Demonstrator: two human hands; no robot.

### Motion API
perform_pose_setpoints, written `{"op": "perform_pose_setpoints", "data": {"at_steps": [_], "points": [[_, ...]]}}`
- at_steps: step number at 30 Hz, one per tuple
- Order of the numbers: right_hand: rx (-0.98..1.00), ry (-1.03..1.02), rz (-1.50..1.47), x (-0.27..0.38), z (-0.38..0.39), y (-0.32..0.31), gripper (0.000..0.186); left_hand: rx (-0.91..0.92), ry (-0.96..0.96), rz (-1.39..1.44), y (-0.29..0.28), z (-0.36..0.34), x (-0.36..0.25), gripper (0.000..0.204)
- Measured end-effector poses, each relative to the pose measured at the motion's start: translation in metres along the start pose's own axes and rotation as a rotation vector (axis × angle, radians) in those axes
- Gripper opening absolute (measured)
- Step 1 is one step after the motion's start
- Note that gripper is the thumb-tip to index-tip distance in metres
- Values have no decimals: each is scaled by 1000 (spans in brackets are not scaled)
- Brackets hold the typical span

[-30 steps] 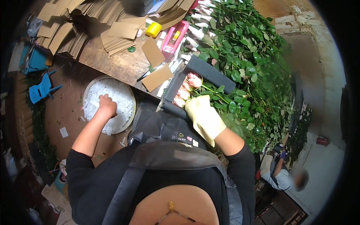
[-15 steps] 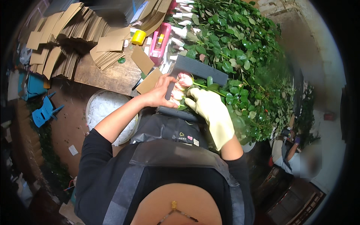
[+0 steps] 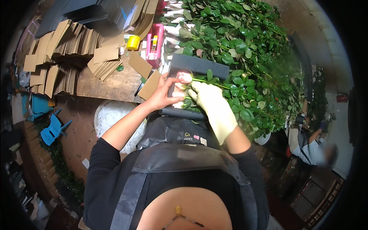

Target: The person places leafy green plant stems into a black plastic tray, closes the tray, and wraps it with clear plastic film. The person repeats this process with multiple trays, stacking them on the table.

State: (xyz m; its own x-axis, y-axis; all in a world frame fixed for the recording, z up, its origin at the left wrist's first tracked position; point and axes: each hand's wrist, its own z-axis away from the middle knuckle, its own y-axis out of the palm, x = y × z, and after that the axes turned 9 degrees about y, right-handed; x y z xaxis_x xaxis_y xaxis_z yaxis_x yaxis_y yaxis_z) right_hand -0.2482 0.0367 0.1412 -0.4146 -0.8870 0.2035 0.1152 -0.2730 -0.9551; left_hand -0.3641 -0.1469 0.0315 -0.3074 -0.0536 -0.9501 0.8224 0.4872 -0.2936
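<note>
Several pale pink roses (image 3: pixel 185 78) lie side by side in a dark ridged trough (image 3: pixel 201 66), heads to the left and green stems (image 3: pixel 214 85) to the right. My bare left hand (image 3: pixel 163 94) curls round the heads from the left, its fingers at the far bloom and its thumb along the near one. In a pale yellow glove, my right hand (image 3: pixel 207 96) is closed at the stems just below the blooms; its fingertips are partly hidden among the leaves.
Beyond the trough lies a big heap of leafy stems (image 3: pixel 241 42) with white-wrapped heads. A pink tape dispenser (image 3: pixel 155 46), a yellow roll (image 3: pixel 133 43) and cardboard stacks (image 3: pixel 73 38) are on the wooden table. A white-filled bin (image 3: pixel 115 119) and blue stool (image 3: pixel 53 129) stand left; another person (image 3: pixel 316 153) works at right.
The view has shifted slightly. My right hand has edged farther from my body along the stems, and my left hand stays at the rose heads with small finger movements.
</note>
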Motion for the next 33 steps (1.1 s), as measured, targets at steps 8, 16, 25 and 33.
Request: {"op": "perform_pose_setpoints", "data": {"at_steps": [8,16,25,33], "points": [[109,-171,153,0,-15,8,15,21,-162,53,-1,-8,-3,57],[18,154,99,7,-11,6,25,-203,-125,-19,15,-9,-6,31],[112,-117,133,-8,-23,-8,17,-259,-86,25,17,-7,-7,66],[54,-111,162,-1,-11,-4,16,-254,-201,-159,14,-28,-3,38]]}}
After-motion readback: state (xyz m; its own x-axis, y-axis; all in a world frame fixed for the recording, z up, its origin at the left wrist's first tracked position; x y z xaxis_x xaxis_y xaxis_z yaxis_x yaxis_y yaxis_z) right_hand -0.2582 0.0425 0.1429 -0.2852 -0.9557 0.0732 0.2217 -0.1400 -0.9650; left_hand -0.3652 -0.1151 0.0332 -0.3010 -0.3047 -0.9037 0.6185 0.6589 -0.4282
